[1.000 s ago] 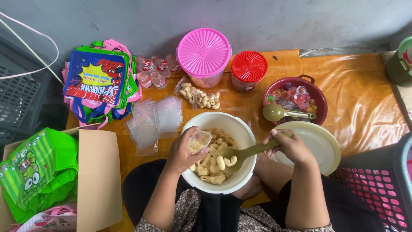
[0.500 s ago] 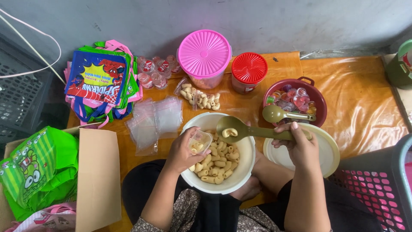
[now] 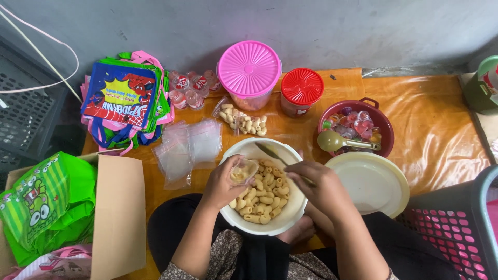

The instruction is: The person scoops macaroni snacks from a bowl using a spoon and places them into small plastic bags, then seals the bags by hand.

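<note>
A white bowl [image 3: 290,218] of pale curled snack pieces [image 3: 264,199] sits in my lap at the table's near edge. My left hand [image 3: 220,186] holds a small clear plastic bag [image 3: 243,171] with a few pieces in it, over the bowl's left rim. My right hand [image 3: 316,187] grips an olive-green spoon [image 3: 270,152], tilted on edge over the bowl right beside the bag's mouth.
A cream lid [image 3: 371,181] lies right of the bowl. Behind it stands a maroon bowl of jelly cups [image 3: 358,122] with a second spoon [image 3: 337,141]. Pink-lidded tub [image 3: 249,70], red-lidded jar [image 3: 302,88], filled snack bags [image 3: 241,123], empty clear bags [image 3: 189,145], stacked tote bags [image 3: 122,98], cardboard box [image 3: 119,212].
My right hand scooped pieces from the bowl, lifted the spoon, then swung left and tipped it beside the bag. My left hand kept the bag in place.
</note>
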